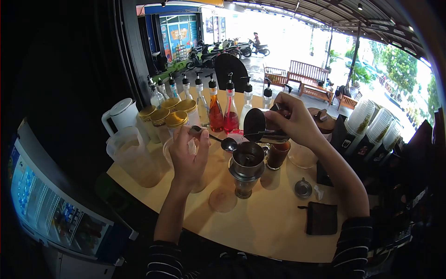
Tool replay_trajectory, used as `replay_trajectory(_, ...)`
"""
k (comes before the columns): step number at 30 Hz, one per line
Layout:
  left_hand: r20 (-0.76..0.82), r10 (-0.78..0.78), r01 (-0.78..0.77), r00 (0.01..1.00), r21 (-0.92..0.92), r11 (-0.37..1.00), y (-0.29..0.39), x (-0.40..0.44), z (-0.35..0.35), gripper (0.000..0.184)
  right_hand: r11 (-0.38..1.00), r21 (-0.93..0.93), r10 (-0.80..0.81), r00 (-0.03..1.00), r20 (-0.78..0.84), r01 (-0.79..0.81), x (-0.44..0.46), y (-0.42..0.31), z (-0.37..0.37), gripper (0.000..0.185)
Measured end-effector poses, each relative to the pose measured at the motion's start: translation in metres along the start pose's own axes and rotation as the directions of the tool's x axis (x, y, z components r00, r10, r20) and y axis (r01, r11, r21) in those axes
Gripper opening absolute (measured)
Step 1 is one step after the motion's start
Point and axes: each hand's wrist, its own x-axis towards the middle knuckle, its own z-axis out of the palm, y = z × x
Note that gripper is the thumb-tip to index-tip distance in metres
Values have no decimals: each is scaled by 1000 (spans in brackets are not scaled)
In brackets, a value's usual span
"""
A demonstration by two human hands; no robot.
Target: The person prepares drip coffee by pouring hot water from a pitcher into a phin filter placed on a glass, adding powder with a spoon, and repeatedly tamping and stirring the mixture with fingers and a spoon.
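Observation:
My left hand [187,156] is closed around the handle of a spoon [229,144], whose bowl is just above the rim of a metal drip coffee filter [246,160]. The filter sits upright on a glass [243,189]. In my right hand [297,122] is a metal pitcher [275,136], tipped to the left with its dark round mouth near the spoon and filter. Whether liquid is flowing is hard to make out. Behind the filter, partly under the pitcher, stands a glass mug of brown drink [278,156].
Pump bottles of syrup [216,114] and gold-lidded jars [177,119] line the back. At left are a plastic pitcher [134,156] and a white kettle [123,118]. A small metal lid [303,188], a black pouch [322,218] and stacked cups [361,116] are to the right.

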Motion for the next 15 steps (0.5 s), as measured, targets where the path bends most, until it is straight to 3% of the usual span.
replay_trajectory(8, -4, -6, 6, 1000, 12, 1000, -2, -1, 2, 10, 998, -52, -33, 999, -25, 32, -2, 10, -4, 26)
replay_trajectory(11, -14, 90, -90, 996, 26, 996, -4, -2, 3, 12, 999, -29, -29, 999, -29, 28, -5, 6, -6, 25)
replay_trajectory(15, 18, -47, 48, 999, -24, 999, 0, -4, 3, 14, 1000, 7, -6, 999, -32, 6, -9, 4, -9, 28)
